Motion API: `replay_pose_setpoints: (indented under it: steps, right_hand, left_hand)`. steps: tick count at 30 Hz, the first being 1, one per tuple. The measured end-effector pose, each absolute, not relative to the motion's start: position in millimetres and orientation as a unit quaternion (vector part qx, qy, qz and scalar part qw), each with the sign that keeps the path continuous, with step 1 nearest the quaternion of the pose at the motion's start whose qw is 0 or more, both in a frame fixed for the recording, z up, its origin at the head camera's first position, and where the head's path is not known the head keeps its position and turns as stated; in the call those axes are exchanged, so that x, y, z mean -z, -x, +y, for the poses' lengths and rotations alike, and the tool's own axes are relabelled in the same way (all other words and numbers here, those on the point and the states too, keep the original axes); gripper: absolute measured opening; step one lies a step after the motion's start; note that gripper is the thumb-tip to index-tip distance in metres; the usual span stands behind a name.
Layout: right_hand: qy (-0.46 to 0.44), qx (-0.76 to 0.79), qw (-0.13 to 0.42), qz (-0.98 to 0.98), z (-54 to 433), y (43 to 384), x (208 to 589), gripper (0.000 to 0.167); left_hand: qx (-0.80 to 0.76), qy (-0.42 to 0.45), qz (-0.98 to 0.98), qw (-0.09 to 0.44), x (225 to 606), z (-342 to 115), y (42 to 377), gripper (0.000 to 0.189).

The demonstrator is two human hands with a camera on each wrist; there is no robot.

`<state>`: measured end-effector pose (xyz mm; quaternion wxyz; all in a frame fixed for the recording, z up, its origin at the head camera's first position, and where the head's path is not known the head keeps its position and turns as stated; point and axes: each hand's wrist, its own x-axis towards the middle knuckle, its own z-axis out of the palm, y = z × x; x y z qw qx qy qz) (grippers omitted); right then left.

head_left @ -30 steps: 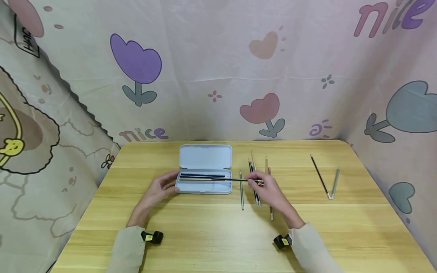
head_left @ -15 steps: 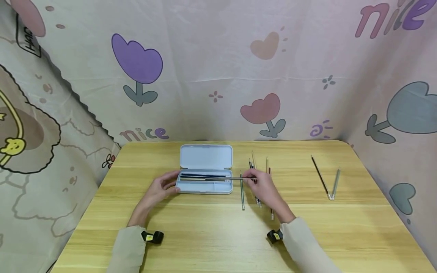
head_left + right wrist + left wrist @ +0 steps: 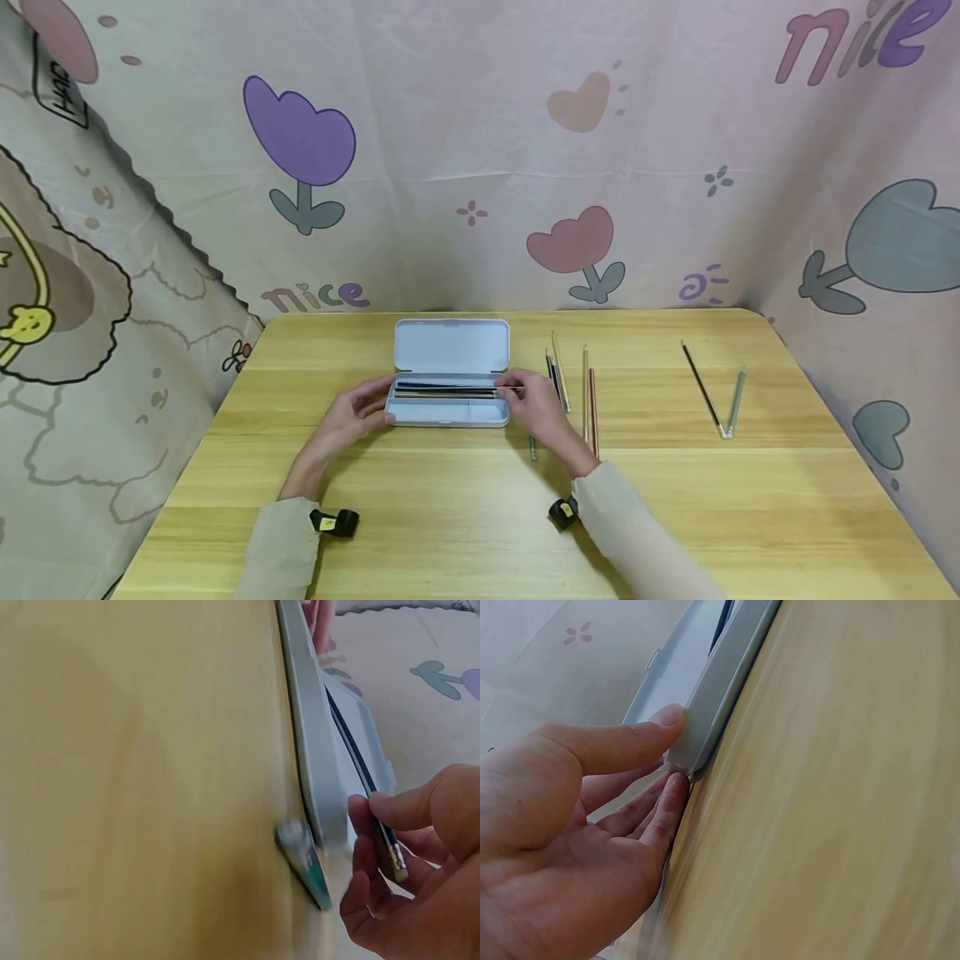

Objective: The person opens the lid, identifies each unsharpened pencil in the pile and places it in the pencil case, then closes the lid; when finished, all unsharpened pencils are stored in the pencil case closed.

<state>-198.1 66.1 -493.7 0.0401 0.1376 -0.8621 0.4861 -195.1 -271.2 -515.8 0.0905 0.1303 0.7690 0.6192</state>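
Note:
A light blue pencil case (image 3: 427, 413) lies on the table with its lid (image 3: 452, 345) tipped back. Several pencils (image 3: 442, 396) rest lengthwise inside it. My left hand (image 3: 357, 410) holds the case's left end; in the left wrist view the thumb is on the wall and the fingers are at the lower corner. At the other end, my right hand (image 3: 537, 408) pinches a dark pencil (image 3: 352, 742) between thumb and fingers, near its eraser end. That pencil points left over the case; whether it touches the bottom is hidden.
Just right of the case lies a green pencil (image 3: 307, 862), partly under my right hand. Beyond it are dark pencils (image 3: 557, 383), a tan pencil (image 3: 586, 387) and a reddish-brown pencil (image 3: 594, 408). Farther right, a black pencil (image 3: 702, 387) and a grey-green pencil (image 3: 737, 403) form a V.
My right hand has moved left with the dark pencil, from above the loose pencils to the case's right end. My left hand and the case have stayed put.

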Motion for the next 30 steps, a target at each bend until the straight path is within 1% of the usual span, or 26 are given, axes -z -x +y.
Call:
replay_pose_setpoints:
  steps: [4, 11, 21, 30]
  right_hand:
    - [-0.146, -0.482, 0.041, -0.863, 57, 201, 497, 0.008]
    - [-0.165, -0.451, 0.062, -0.875, 46, 207, 499, 0.005]
    - [-0.164, -0.409, 0.081, -0.894, 38, 210, 499, 0.004]
    - [-0.149, -0.421, 0.064, -0.892, 38, 212, 501, 0.007]
  left_hand:
    - [-0.621, -0.130, 0.768, 0.093, 517, -272, 195, 0.066]
    - [-0.619, -0.130, 0.769, 0.094, 518, -273, 195, 0.066]
    - [-0.620, -0.131, 0.768, 0.094, 518, -274, 196, 0.067]
    - [-0.620, -0.130, 0.768, 0.091, 518, -272, 196, 0.066]
